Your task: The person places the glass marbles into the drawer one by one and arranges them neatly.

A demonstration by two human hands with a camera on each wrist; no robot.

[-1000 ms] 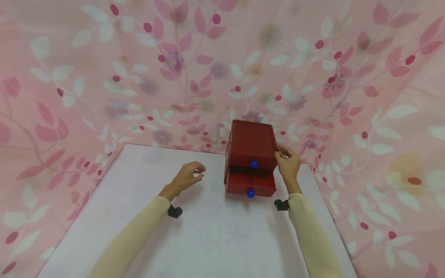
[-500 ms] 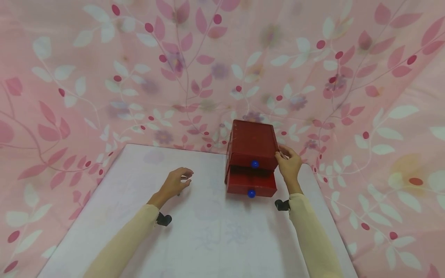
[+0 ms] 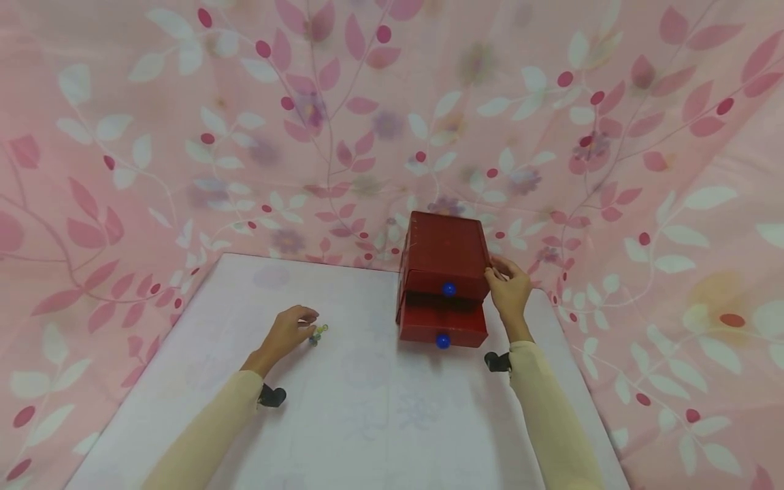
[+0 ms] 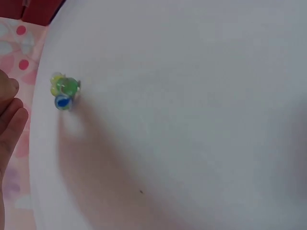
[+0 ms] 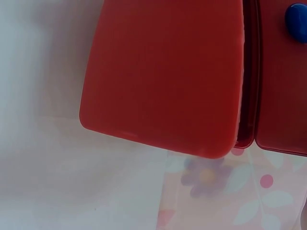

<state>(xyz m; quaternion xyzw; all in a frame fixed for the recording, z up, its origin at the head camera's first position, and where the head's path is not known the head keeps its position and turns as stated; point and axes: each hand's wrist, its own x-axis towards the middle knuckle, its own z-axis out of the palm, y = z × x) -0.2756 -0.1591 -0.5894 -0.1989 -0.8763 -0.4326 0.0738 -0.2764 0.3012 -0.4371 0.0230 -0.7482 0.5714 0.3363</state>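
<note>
A small cluster of glass marbles (image 3: 317, 335), green, yellow and blue, lies on the white tabletop. My left hand (image 3: 286, 333) hovers right beside it, fingers loosely bent and holding nothing. The marbles (image 4: 65, 91) lie apart from the fingers (image 4: 12, 129) in the left wrist view. A red two-drawer box (image 3: 447, 245) with blue knobs stands at the back of the table. Its lower drawer (image 3: 437, 332) is pulled out and the upper one is closed. My right hand (image 3: 511, 291) grips the box's right side; part of its fingers is hidden.
The white tabletop (image 3: 367, 408) ends at a back edge just behind the box. Pink cloth (image 3: 343, 136) with a leaf print hangs behind and on both sides. In the right wrist view the drawer's red front (image 5: 163, 76) sticks out well past the box.
My left hand has moved left and toward me, away from the drawer box, uncovering the marbles beside it. The right hand and the box stay where they were.
</note>
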